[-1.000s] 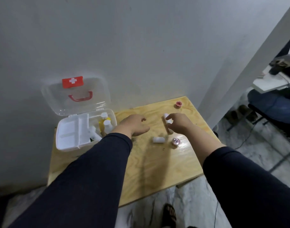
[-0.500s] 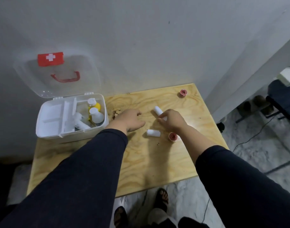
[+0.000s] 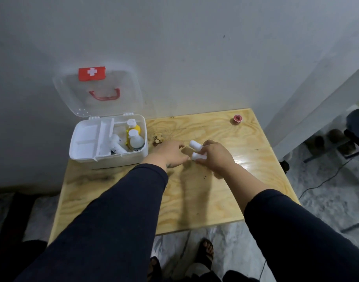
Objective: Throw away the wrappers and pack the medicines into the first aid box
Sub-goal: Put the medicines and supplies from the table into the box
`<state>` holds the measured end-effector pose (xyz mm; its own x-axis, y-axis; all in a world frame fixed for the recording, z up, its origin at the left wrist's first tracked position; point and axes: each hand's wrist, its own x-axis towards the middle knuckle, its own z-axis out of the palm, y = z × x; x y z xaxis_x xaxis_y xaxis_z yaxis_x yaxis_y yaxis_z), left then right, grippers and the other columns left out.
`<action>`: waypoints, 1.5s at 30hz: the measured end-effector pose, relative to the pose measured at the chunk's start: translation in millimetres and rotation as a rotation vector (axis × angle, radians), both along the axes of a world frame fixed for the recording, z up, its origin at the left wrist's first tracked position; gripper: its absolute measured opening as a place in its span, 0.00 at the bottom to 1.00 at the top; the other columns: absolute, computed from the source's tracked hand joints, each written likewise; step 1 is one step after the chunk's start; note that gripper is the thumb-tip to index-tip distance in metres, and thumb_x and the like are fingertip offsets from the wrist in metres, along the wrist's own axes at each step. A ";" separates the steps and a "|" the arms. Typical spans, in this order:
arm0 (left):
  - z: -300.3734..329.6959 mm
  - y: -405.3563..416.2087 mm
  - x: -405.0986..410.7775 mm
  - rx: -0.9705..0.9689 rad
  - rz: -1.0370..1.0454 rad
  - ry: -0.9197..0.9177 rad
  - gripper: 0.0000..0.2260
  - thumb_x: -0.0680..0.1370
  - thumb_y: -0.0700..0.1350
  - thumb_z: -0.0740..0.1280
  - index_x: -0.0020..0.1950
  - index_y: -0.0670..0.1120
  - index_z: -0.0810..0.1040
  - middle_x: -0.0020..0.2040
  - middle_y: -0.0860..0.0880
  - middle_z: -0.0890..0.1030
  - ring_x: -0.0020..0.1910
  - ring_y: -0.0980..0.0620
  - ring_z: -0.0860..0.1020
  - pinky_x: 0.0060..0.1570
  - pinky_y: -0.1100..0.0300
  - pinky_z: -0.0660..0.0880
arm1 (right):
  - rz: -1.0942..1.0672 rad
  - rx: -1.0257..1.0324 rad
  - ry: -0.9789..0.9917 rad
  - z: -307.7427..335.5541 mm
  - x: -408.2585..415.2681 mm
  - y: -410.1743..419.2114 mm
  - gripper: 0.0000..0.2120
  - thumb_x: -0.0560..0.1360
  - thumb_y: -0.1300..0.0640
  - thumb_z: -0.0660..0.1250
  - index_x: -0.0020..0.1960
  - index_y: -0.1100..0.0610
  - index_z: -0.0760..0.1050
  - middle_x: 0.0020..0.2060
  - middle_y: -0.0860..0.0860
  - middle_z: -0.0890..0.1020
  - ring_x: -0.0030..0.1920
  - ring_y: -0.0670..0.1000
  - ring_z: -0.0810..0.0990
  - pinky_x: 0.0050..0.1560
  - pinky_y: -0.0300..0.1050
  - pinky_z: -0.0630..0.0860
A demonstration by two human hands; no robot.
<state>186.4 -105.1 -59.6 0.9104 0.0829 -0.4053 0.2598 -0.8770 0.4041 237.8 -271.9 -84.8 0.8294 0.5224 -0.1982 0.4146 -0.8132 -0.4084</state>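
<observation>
Home corner: plywood table [image 3: 195,200], marble floor [image 3: 327,192]

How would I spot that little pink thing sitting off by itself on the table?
Start at the wooden table against the grey wall and look to its far right corner. The small pink roll sits alone there, well away from the first aid box and from both hands. It is the only pink, ring-shaped thing in view; the rolls in the right hand are white.

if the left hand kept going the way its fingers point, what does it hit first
Probably the lower white roll held by the right hand; the left hand points right toward it, though depth is unclear.
</observation>
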 end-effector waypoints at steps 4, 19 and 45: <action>25.6 7.3 3.5 0.027 0.059 -0.070 0.26 0.75 0.56 0.64 0.71 0.49 0.69 0.70 0.50 0.73 0.64 0.48 0.74 0.57 0.56 0.72 | 0.022 0.031 -0.079 29.4 17.5 9.7 0.16 0.74 0.46 0.65 0.56 0.53 0.80 0.54 0.54 0.78 0.52 0.56 0.79 0.50 0.51 0.79; 82.2 119.8 -87.0 0.154 0.460 -0.237 0.23 0.75 0.51 0.65 0.70 0.51 0.70 0.71 0.52 0.70 0.67 0.47 0.71 0.60 0.54 0.70 | 0.471 0.021 -0.286 118.4 -5.1 156.5 0.17 0.71 0.43 0.67 0.53 0.53 0.81 0.57 0.54 0.77 0.57 0.57 0.77 0.53 0.49 0.76; 19.3 244.9 -116.5 0.097 0.166 -0.175 0.40 0.72 0.62 0.69 0.77 0.47 0.57 0.80 0.53 0.50 0.76 0.48 0.58 0.69 0.51 0.63 | 0.097 -0.218 -0.138 75.4 -84.6 291.4 0.19 0.78 0.62 0.57 0.67 0.53 0.72 0.66 0.53 0.75 0.66 0.54 0.72 0.64 0.45 0.70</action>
